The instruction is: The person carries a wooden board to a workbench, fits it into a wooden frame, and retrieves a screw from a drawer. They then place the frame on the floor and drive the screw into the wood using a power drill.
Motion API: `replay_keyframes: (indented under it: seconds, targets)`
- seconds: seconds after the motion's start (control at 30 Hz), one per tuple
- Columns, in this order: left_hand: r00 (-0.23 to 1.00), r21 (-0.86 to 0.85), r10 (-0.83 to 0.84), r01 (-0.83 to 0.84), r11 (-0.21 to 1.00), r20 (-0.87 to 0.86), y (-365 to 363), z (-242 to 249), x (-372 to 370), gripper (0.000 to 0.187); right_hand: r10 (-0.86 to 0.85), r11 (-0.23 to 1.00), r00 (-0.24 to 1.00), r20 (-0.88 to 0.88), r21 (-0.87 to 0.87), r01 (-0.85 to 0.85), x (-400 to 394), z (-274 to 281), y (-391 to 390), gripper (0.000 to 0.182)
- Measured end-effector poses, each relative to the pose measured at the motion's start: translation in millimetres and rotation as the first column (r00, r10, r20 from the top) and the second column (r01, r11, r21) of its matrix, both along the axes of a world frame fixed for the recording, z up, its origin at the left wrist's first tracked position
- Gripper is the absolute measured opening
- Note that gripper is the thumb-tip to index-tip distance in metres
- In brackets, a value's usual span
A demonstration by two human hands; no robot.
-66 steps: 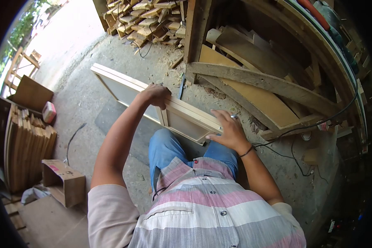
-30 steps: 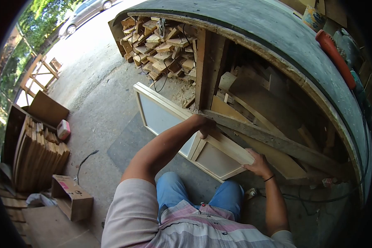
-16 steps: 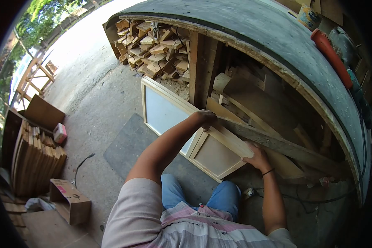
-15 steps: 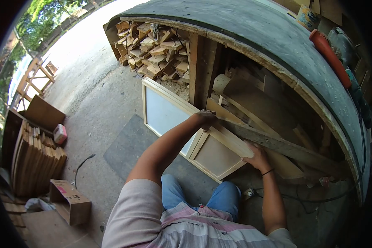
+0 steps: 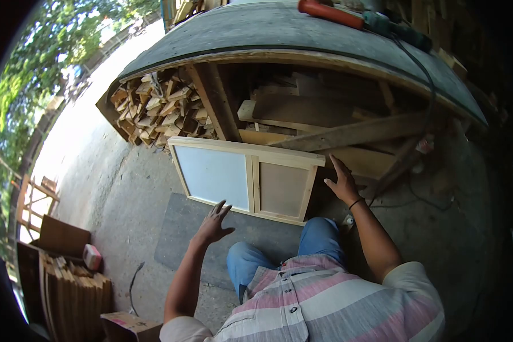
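Note:
A light wooden frame (image 5: 251, 150) with two panels stands on its long edge, leaning back against the workbench. Its left panel (image 5: 211, 174) is white, and the smaller right panel (image 5: 282, 189) is tan. My left hand (image 5: 213, 223) hovers in front of the lower edge of the white side, fingers spread and holding nothing. Beside the frame's right end is my right hand (image 5: 343, 181), also with fingers apart and empty. A small gap shows between it and the wood.
Scrap wood (image 5: 162, 111) is piled under the workbench (image 5: 228, 31), with boards (image 5: 308, 108) to its right. An orange-and-green power tool (image 5: 330, 14) lies on top. Stacked slats (image 5: 74, 288) and a cardboard box (image 5: 131, 325) stand at lower left. A dark mat (image 5: 176, 228) covers the floor.
Both hands have let go of the frame. My left hand has moved from its top edge down and left; my right has come off its right end. The view has turned.

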State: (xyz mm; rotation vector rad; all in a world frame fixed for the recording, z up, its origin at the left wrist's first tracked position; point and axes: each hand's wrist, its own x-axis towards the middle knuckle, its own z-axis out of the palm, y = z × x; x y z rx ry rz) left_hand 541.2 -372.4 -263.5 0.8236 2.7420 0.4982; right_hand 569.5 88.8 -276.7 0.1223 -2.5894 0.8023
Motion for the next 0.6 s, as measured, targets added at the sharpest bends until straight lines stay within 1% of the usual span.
replay_keyframes:
  seconds: [0.03, 0.07, 0.1, 0.17, 0.23, 0.3, 0.33, 0.37, 0.4, 0.43, 0.47, 0.5, 0.53, 0.57, 0.6]
  targets:
    - [0.992, -0.001, 0.086, -0.087, 0.996, 0.091, -20.2, -13.4, 27.8, 0.08, -0.052, 0.995, 0.999, 0.014, -0.082, 0.053, 23.0, -6.0, -0.7, 0.076]
    - [0.982, -0.006, 0.134, -0.134, 0.991, 0.137, -38.1, -30.5, 56.5, 0.079, -0.094, 0.982, 0.995, 0.038, -0.16, 0.099, 48.4, -15.7, -2.2, 0.076]
    - [0.965, -0.01, 0.188, -0.189, 0.982, 0.182, -50.9, -50.0, 84.7, 0.079, -0.113, 0.979, 0.993, 0.047, -0.166, 0.119, 72.0, -31.7, -4.8, 0.076]
    - [0.908, -0.006, 0.286, -0.298, 0.954, 0.307, -61.0, -84.9, 136.7, 0.081, -0.067, 0.964, 0.981, 0.184, -0.241, 0.111, 109.5, -71.5, -12.8, 0.077]
    - [0.879, -0.007, 0.366, -0.383, 0.924, 0.306, -49.0, -107.9, 184.4, 0.084, -0.066, 0.971, 0.952, 0.3, -0.199, 0.13, 148.9, -106.3, -26.3, 0.078]
    - [0.846, 0.087, 0.346, -0.413, 0.907, 0.406, -39.2, -148.4, 226.7, 0.088, -0.093, 0.991, 0.911, 0.402, -0.046, 0.122, 198.5, -105.8, -49.6, 0.075]
    - [0.879, 0.053, 0.407, -0.432, 0.9, 0.25, -12.6, -130.9, 257.1, 0.088, -0.146, 0.989, 0.916, 0.375, 0.061, 0.132, 217.5, -87.1, -59.6, 0.074]
    - [0.868, 0.003, 0.456, -0.465, 0.885, 0.194, 16.7, -81.9, 273.6, 0.087, -0.198, 0.975, 0.916, 0.349, 0.165, 0.148, 239.4, -62.8, -71.6, 0.073]
    - [0.876, 0.039, 0.455, -0.466, 0.884, 0.162, 24.0, -63.3, 291.0, 0.083, -0.174, 0.98, 0.918, 0.357, 0.15, 0.128, 259.2, -41.0, -76.5, 0.071]
    - [0.893, 0.039, 0.418, -0.43, 0.902, 0.165, 25.4, -45.5, 304.6, 0.084, -0.151, 0.983, 0.922, 0.357, 0.149, 0.103, 273.8, -22.4, -71.7, 0.069]
    - [0.901, -0.02, 0.43, -0.43, 0.903, 0.063, 32.8, -17.2, 318.3, 0.07, -0.147, 0.986, 0.916, 0.374, 0.135, 0.103, 288.1, -6.9, -66.7, 0.067]
    - [0.904, 0.06, 0.408, -0.418, 0.907, 0.125, 34.7, 8.9, 331.1, 0.073, -0.134, 0.989, 0.906, 0.402, 0.112, 0.096, 305.6, 6.4, -63.7, 0.066]
    - [0.915, 0.046, 0.35, -0.366, 0.93, 0.203, 27.6, 12.7, 336.9, 0.078, -0.15, 0.987, 0.902, 0.405, 0.108, 0.116, 322.5, 16.7, -57.6, 0.066]
    - [0.918, 0.033, 0.287, -0.307, 0.951, 0.275, 15.5, 12.1, 341.4, 0.085, -0.174, 0.984, 0.871, 0.46, 0.057, 0.167, 340.8, 29.0, -50.9, 0.066]
    - [0.929, 0.023, 0.26, -0.276, 0.961, 0.264, -3.0, 11.4, 345.2, 0.085, -0.197, 0.974, 0.837, 0.51, 0.001, 0.228, 358.4, 43.0, -50.8, 0.066]
